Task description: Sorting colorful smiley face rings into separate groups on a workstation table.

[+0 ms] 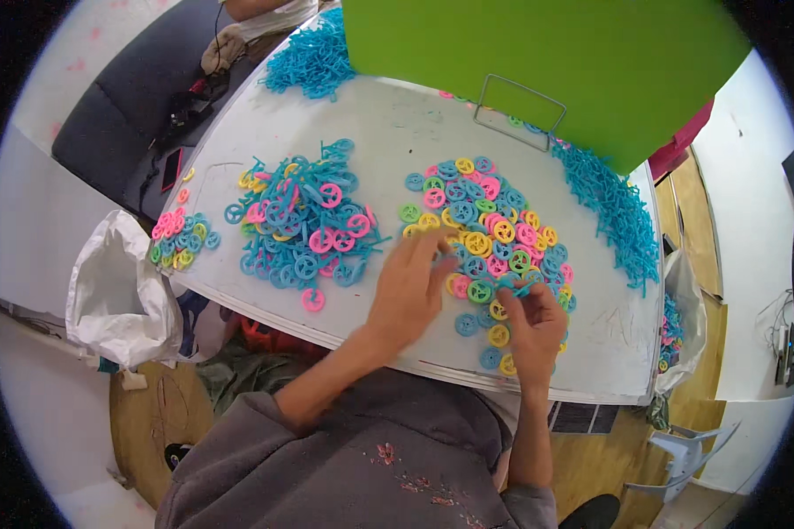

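My right hand (535,328) is closed in a pinch on a small blue plastic stick (522,286), over the right side of a loose pile of plastic wheels (476,244) in blue, yellow, pink and green. At that pile's left edge is my left hand (408,284), a little blurred. Its thumb and fingers are apart, with the fingertips by some yellow wheels; nothing held shows between them. Left of this hand lies a heap of wheels joined to blue sticks (300,220).
Blue sticks are heaped at the back left (313,57) and right (613,212) of the white table (370,119). A green panel (538,62) with a wire stand (520,106) rises behind. White sacks (115,291) hang at both sides. Another person's arm (254,7) shows at top left.
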Tool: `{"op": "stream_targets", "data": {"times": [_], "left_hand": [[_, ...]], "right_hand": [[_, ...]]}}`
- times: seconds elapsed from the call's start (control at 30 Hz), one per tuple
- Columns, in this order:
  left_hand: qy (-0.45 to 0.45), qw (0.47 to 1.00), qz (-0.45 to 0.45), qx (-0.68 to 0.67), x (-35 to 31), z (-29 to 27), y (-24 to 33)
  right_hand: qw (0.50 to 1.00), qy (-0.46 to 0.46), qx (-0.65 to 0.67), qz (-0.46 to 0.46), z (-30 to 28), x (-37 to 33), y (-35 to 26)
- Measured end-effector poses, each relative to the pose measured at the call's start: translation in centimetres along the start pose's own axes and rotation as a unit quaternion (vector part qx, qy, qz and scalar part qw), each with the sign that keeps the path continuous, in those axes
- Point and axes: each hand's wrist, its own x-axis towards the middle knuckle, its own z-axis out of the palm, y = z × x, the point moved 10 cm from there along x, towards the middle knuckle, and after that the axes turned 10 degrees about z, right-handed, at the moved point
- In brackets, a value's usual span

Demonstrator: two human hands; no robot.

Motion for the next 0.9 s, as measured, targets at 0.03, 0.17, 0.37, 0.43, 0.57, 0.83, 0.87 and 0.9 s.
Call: {"op": "stream_targets", "data": {"times": [0.03,0.17,0.37,0.43,0.57,0.83,0.87,0.9], "left_hand": [[0.038,0.982,0.073,0.170,0.7,-1.1,0.5],[-0.052,0.961,0.052,0.268,1.9,0.1,-3.6],[0.014,0.998,0.011,0.063,2.3,-0.7,-3.0],[0.024,0.995,-0.038,-0.094,1.7,-0.3,-2.8],[-0.029,0.949,-0.135,-0.284,0.2,1.4,-2.4],[-0.066,0.909,-0.177,-0.370,-0.7,3.9,-3.3],[-0.061,0.911,-0.166,-0.374,-0.7,3.9,-3.3],[-0.061,0.910,-0.166,-0.374,-0.8,4.0,-3.2]], "right_hand": [[1.000,0.011,0.007,0.003,-0.3,-0.1,-0.5],[1.000,0.019,0.010,0.002,-0.2,-0.2,-0.6],[0.999,0.024,-0.004,-0.035,0.8,0.2,-1.4],[0.999,0.020,0.004,-0.041,0.6,0.5,-1.2],[0.999,-0.004,-0.003,-0.037,1.4,0.2,-1.6],[0.996,-0.030,-0.049,-0.063,1.7,0.0,-1.5],[0.996,-0.031,-0.043,-0.065,1.7,0.1,-1.4],[0.996,-0.030,-0.044,-0.065,1.6,0.1,-1.3]]}}
